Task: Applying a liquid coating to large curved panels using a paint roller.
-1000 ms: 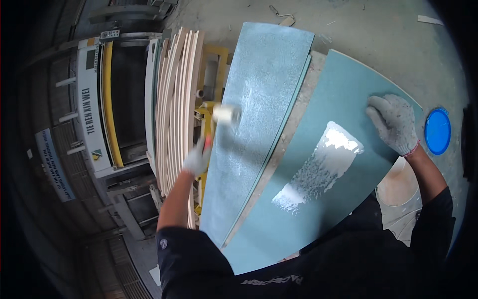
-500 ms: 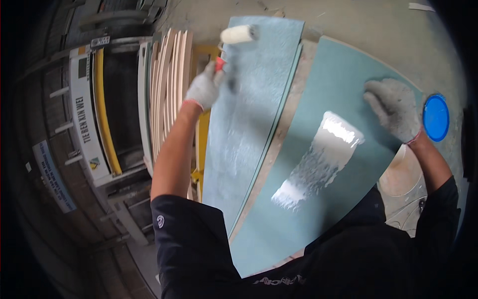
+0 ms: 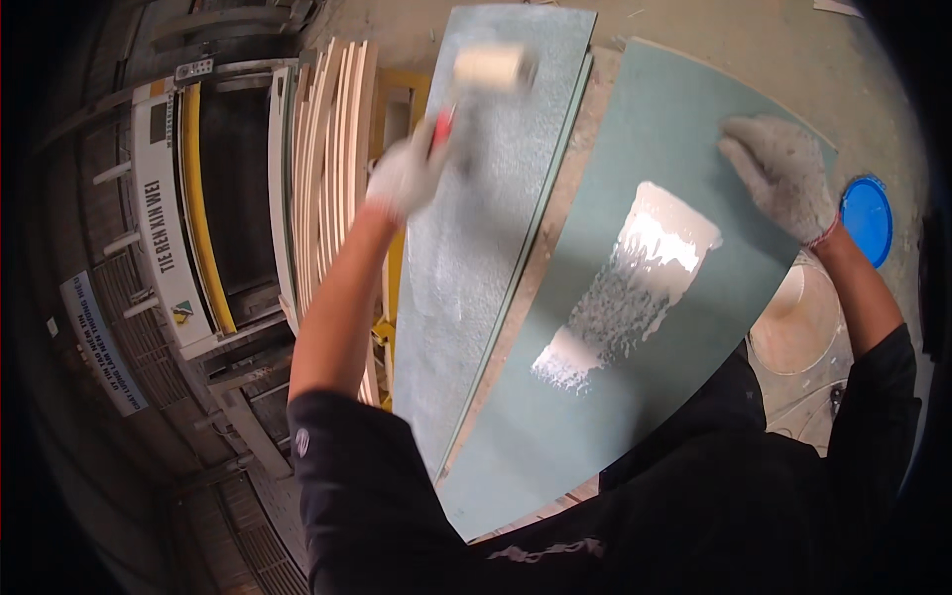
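My gloved left hand is closed around the red handle of a paint roller. The roller's pale sleeve, smeared by motion, is over the far part of a bluish-green board with a wet-looking coat. To the right lies a second green board, which bears a wide streak of glossy white coating, thick at its far end and patchy lower down. At that board's right edge rests my gloved right hand, fingers together and bent over the surface; nothing shows in it, though its palm side is hidden.
Several pale wooden strips stand left of the boards, beside a yellow frame. A white and yellow machine is farther left. On the right are a blue lid and a round bucket with pale residue.
The roller has shifted slightly right across the far end of the left board, still in my left hand. The whole view has tilted a little; my right hand stays on its board.
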A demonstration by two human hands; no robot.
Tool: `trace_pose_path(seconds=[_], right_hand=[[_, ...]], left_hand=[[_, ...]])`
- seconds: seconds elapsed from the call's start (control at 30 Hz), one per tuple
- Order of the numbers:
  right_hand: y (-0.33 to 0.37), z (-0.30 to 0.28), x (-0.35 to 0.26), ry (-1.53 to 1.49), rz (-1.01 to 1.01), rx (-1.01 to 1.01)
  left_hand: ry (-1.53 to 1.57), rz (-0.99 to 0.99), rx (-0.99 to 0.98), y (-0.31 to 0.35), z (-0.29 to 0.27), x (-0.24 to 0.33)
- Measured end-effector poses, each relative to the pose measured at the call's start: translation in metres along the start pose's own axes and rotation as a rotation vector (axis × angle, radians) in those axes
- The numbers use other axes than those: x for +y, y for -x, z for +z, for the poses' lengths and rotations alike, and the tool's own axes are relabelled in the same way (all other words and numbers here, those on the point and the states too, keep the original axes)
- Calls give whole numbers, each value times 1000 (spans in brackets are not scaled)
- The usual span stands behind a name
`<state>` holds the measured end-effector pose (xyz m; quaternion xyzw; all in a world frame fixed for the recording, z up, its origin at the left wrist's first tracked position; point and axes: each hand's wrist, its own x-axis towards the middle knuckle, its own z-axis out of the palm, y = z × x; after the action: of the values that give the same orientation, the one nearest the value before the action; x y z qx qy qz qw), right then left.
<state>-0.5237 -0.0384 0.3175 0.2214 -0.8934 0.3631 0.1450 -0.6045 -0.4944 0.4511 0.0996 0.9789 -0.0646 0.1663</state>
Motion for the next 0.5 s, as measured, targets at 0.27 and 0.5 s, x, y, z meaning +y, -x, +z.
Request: trace_pose_path(seconds=[0.27, 0.5], right_hand=[[6, 14, 35, -33, 147, 86], [64, 5, 71, 774, 83, 312]], left_hand=[[99, 82, 106, 46, 38, 12], [-86, -349, -379, 443, 147, -70]])
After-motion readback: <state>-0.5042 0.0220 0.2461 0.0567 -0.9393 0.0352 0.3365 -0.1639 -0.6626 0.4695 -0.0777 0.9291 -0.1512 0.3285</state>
